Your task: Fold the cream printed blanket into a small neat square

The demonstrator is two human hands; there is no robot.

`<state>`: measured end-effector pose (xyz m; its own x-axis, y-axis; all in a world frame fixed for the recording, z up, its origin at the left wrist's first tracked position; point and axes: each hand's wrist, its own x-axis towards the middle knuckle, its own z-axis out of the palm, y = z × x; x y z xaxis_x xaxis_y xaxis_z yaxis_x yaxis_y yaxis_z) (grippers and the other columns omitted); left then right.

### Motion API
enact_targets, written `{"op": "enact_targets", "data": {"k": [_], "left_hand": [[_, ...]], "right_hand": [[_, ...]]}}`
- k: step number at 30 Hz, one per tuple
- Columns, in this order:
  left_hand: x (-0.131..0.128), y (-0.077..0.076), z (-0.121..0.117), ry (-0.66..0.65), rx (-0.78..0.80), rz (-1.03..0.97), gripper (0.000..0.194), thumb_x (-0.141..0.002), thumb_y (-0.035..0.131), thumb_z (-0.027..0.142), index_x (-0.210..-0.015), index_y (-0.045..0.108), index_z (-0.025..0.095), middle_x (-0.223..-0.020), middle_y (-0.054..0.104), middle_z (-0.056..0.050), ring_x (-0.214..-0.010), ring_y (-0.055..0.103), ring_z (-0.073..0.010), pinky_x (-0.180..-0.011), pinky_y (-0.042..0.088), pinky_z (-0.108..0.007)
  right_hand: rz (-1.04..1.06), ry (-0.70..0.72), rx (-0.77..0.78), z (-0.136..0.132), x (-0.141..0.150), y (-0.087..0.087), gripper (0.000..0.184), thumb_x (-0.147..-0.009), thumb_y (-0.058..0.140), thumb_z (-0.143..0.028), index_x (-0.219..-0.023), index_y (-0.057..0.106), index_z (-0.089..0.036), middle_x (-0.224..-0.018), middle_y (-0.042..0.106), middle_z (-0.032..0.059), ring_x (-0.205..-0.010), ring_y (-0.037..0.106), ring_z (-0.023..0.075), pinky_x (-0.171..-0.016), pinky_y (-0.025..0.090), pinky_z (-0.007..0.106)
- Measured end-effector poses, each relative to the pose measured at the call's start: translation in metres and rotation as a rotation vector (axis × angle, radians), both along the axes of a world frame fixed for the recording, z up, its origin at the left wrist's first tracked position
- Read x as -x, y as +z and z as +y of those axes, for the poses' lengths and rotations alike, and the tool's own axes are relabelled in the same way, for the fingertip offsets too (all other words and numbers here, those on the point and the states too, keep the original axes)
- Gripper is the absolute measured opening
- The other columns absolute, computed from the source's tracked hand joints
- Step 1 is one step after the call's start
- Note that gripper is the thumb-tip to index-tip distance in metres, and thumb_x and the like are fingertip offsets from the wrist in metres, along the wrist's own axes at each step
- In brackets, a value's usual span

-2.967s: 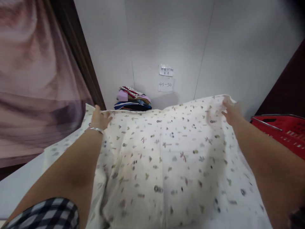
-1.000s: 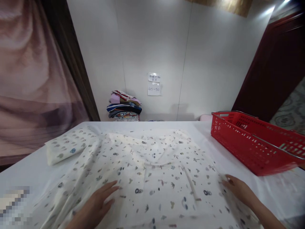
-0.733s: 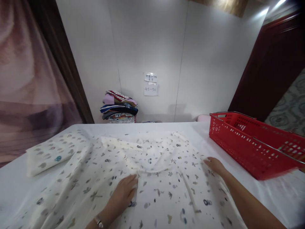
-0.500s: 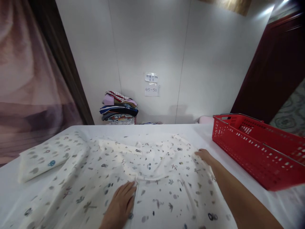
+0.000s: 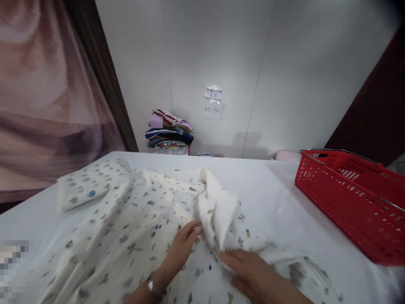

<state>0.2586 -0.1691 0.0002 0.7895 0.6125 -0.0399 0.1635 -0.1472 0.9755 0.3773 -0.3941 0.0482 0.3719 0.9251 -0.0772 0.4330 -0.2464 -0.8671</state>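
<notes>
A white garment [image 5: 136, 219] printed with small grey, green and blue plant-like figures lies spread over the table. Its right side is turned over toward the middle, so that the plain inner face [image 5: 226, 207] shows in a raised, crumpled fold. My left hand [image 5: 183, 242], a band at its wrist, is at the left of this fold. Its fingers are slightly bent, the tips touching the cloth. Lower right, my right hand [image 5: 248, 268] has its fingers closed on the turned-over part. The left sleeve [image 5: 91, 185] of the garment lies bent outward at the far left.
A red plastic basket [image 5: 344, 202] with metal handles stands on the right of the white table [image 5: 268, 181]. Behind the table's far edge rises a pile of folded clothes [image 5: 169, 133]. Paper notes [image 5: 213, 109] hang on the wall, and a pinkish curtain [image 5: 47, 105] is at left.
My right hand has come from the garment's far right edge to the middle, bringing that side over leftward. My left hand has shifted up to the fold. The view has turned slightly left.
</notes>
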Motion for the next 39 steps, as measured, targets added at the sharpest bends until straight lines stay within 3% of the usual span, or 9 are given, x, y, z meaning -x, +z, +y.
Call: {"op": "enact_targets", "data": {"k": [2, 5, 7, 11, 17, 25, 32, 36, 39], "left_hand": [[-0.011, 0.008, -0.015, 0.036, 0.316, 0.009, 0.041, -0.077, 0.055, 0.044, -0.109, 0.059, 0.020, -0.109, 0.063, -0.010, -0.096, 0.059, -0.0223, -0.076, 0.051, -0.033], [-0.019, 0.010, -0.027, 0.100, 0.549, -0.055, 0.045, -0.073, 0.063, 0.038, -0.112, 0.055, 0.019, -0.115, 0.060, -0.011, -0.100, 0.057, -0.0223, -0.077, 0.050, -0.031], [-0.020, 0.006, -0.029, 0.152, 0.555, -0.123, 0.047, -0.067, 0.070, 0.032, -0.110, 0.056, 0.018, -0.115, 0.060, -0.012, -0.101, 0.057, -0.0217, -0.080, 0.048, -0.030], [-0.021, 0.001, -0.031, 0.252, 0.537, -0.141, 0.046, -0.061, 0.075, 0.029, -0.102, 0.058, 0.015, -0.105, 0.064, -0.012, -0.094, 0.059, -0.0217, -0.079, 0.047, -0.031], [-0.013, 0.014, -0.041, 0.262, 0.569, -0.109, 0.033, -0.073, 0.062, 0.031, -0.102, 0.058, 0.015, -0.102, 0.065, -0.012, -0.080, 0.060, -0.0195, -0.062, 0.048, -0.029], [0.003, 0.030, -0.053, 0.168, 0.574, -0.235, 0.043, -0.067, 0.069, 0.029, -0.106, 0.059, 0.014, -0.104, 0.065, -0.011, -0.083, 0.060, -0.0197, -0.065, 0.048, -0.027], [0.009, 0.019, -0.047, 0.246, 0.777, -0.177, 0.049, -0.078, 0.054, 0.050, -0.112, 0.053, 0.016, -0.106, 0.063, -0.011, -0.081, 0.061, -0.0178, -0.065, 0.049, -0.027], [0.007, 0.013, -0.044, 0.334, 0.810, -0.111, 0.040, -0.083, 0.047, 0.048, -0.105, 0.055, 0.016, -0.101, 0.064, -0.010, -0.077, 0.061, -0.0168, -0.062, 0.049, -0.026], [0.009, 0.013, -0.042, 0.393, 0.775, -0.140, 0.032, -0.084, 0.048, 0.042, -0.100, 0.054, 0.015, -0.093, 0.065, -0.009, -0.071, 0.060, -0.0144, -0.060, 0.049, -0.025]], "right_hand": [[0.001, 0.094, 0.050, -0.012, 0.017, -0.003, 0.061, -0.066, 0.062, -0.029, -0.116, 0.045, -0.059, -0.118, 0.057, -0.0148, -0.102, 0.056, 0.0240, -0.089, 0.044, 0.038], [0.019, -0.123, -0.004, -0.014, 0.009, -0.016, 0.032, -0.075, 0.054, -0.035, -0.104, 0.061, -0.046, -0.098, 0.066, -0.0060, -0.084, 0.060, 0.0239, -0.076, 0.048, 0.039], [0.130, -0.293, -0.077, -0.006, -0.003, -0.027, 0.022, -0.073, 0.056, -0.036, -0.092, 0.067, -0.035, -0.085, 0.067, -0.0018, -0.075, 0.060, 0.0233, -0.067, 0.049, 0.037], [0.496, -0.538, -0.108, 0.020, -0.020, -0.038, 0.034, -0.063, 0.068, -0.035, -0.094, 0.064, -0.021, -0.085, 0.066, 0.0045, -0.069, 0.060, 0.0207, -0.054, 0.050, 0.032], [0.770, -0.577, -0.148, 0.049, -0.024, -0.030, 0.047, -0.062, 0.073, -0.032, -0.105, 0.055, -0.020, -0.102, 0.062, 0.0071, -0.075, 0.061, 0.0158, -0.051, 0.047, 0.024], [0.797, -0.344, -0.249, 0.071, -0.012, -0.029, 0.028, -0.061, 0.072, -0.030, -0.084, 0.061, -0.017, -0.062, 0.057, -0.0035, -0.052, 0.047, 0.0075, -0.041, 0.026, 0.017], [0.609, -0.395, -0.434, 0.069, 0.003, -0.022, 0.023, -0.066, 0.066, -0.038, -0.067, 0.054, -0.019, -0.070, 0.058, -0.0031, -0.068, 0.051, 0.0116, -0.066, 0.041, 0.024], [0.555, -0.521, -0.498, 0.065, -0.006, -0.007, 0.026, -0.067, 0.063, -0.043, -0.068, 0.051, -0.020, -0.058, 0.049, -0.0064, -0.056, 0.045, 0.0101, -0.056, 0.040, 0.023], [0.356, -0.709, -0.612, 0.053, -0.038, 0.022, 0.026, -0.068, 0.061, -0.044, -0.075, 0.055, -0.019, -0.061, 0.050, -0.0058, -0.056, 0.044, 0.0093, -0.053, 0.037, 0.021]]}}
